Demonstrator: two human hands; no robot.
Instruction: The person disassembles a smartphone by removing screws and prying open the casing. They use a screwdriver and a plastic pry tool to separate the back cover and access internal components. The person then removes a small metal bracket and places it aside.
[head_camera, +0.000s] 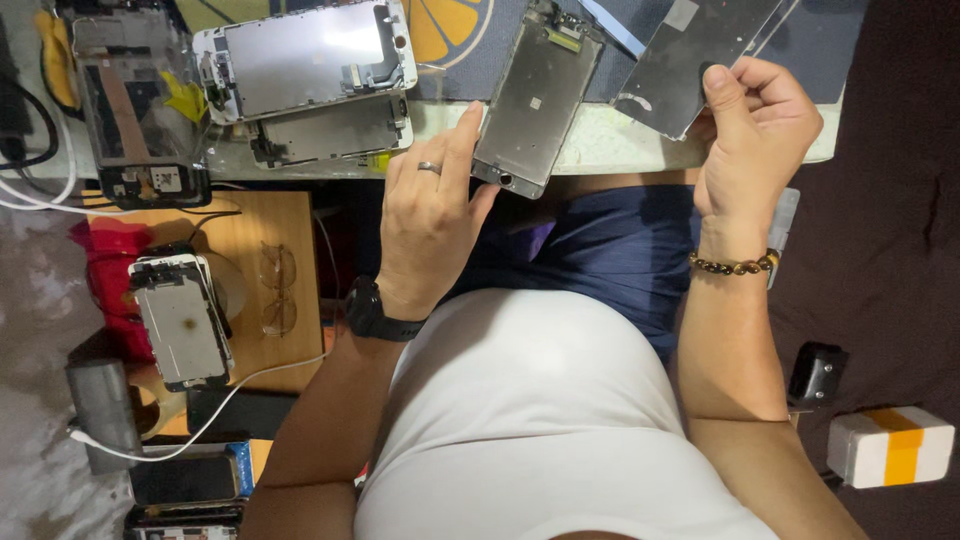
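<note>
I observe the left hand (430, 225) pinching the lower edge of a grey metal phone screen backplate (530, 95), fingers closed on it, over the white table edge (600, 150). The right hand (755, 130) grips a dark rectangular glass panel (690, 60), fingers curled closed around its corner.

Phone screens (305, 60) on pale worktop (600, 145)

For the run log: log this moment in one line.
left hand: holds phone screen assembly | right hand: holds metal backplate | table edge
</note>
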